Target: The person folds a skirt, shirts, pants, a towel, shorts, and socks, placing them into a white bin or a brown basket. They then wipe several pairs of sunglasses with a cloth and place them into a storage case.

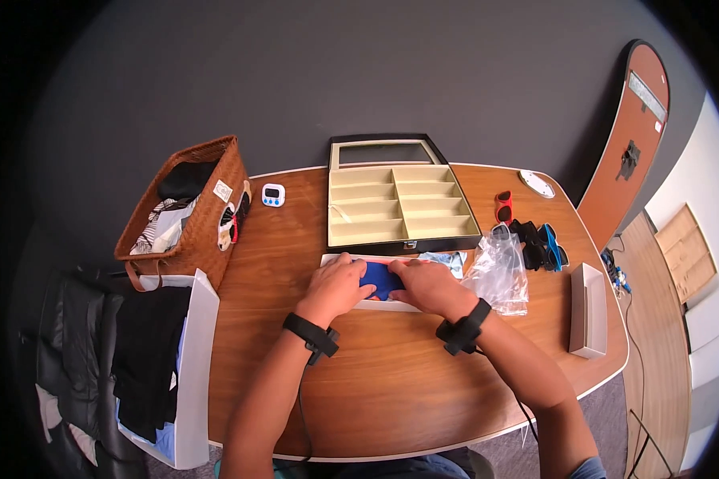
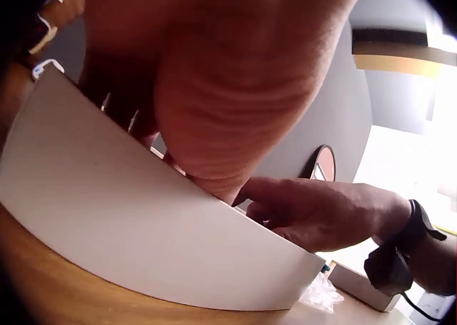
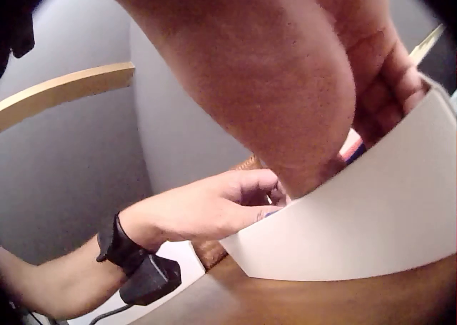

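Observation:
Folded blue cloth (image 1: pixel 382 280) lies inside a long white box (image 1: pixel 391 306) near the middle of the table. At its left end my left hand (image 1: pixel 333 289) grips it, fingers bent on the far side and thumb on the near side. My right hand (image 1: pixel 433 286) holds the cloth's right end likewise. In the left wrist view the fingertips are hidden behind the white box wall (image 2: pixel 143 218). The right wrist view shows a sliver of blue cloth (image 3: pixel 355 152) beside the right hand, above the box wall (image 3: pixel 357 218).
Behind the box stands an open compartment case (image 1: pixel 399 203). To the right are a clear plastic bag (image 1: pixel 499 271), red sunglasses (image 1: pixel 504 207), dark and blue glasses (image 1: pixel 539 246) and an empty white box (image 1: pixel 588 311). Leftward are a timer (image 1: pixel 273 195), wicker basket (image 1: pixel 230 172) and clothes box (image 1: pixel 197 367).

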Available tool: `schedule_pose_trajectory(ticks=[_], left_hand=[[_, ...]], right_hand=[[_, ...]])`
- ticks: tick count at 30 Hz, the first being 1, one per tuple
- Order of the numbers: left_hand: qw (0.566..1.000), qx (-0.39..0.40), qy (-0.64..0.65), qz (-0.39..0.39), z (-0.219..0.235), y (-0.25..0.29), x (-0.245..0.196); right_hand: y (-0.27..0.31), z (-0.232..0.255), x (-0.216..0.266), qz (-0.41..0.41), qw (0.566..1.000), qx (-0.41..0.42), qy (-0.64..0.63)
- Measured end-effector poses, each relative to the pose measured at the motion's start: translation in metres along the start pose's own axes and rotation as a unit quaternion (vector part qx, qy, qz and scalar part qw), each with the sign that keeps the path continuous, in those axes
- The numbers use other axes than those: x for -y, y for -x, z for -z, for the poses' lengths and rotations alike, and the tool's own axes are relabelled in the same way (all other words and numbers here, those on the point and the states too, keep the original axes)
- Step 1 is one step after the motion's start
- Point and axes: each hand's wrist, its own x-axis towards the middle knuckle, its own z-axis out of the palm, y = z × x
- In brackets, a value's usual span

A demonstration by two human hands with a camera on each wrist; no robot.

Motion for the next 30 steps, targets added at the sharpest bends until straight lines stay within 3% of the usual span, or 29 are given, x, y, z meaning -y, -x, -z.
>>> schedule_pose_trajectory(ticks=[4,6,13,17,20,22,24,28,30], left_hand=[[0.998,0.003,-0.036,-0.046,-0.007,-0.008,0.007],[0.998,0.054,-0.018,0.035,0.008,-0.008,-0.01],[0.989,0.119,-0.046,0.069,0.015,-0.013,-0.024],[0.989,0.114,-0.058,0.078,0.015,-0.008,-0.025],[0.989,0.106,-0.053,0.088,0.017,0.002,-0.027],[0.992,0.085,-0.049,0.085,0.018,0.01,-0.025],[0.995,0.055,-0.048,0.07,0.008,0.018,-0.016],[0.998,0.011,-0.053,0.041,0.003,0.037,-0.01],[0.998,0.009,-0.053,0.035,0.004,0.05,-0.013]], right_hand=[[-0.011,-0.003,-0.006,-0.008,0.999,0.042,-0.008],[-0.008,0.009,-0.003,-0.023,0.995,0.069,-0.068],[-0.005,-0.001,0.0,-0.022,0.998,0.049,-0.022],[0.017,0.0,-0.011,0.026,0.994,-0.036,-0.1],[0.049,0.014,-0.023,0.013,0.957,-0.136,-0.255],[0.076,0.022,-0.048,-0.086,0.958,-0.107,-0.252],[0.107,0.008,-0.093,-0.104,0.953,-0.174,-0.224],[0.187,0.043,-0.143,-0.237,0.916,-0.296,-0.132],[0.224,0.062,-0.158,-0.316,0.896,-0.301,-0.077]])
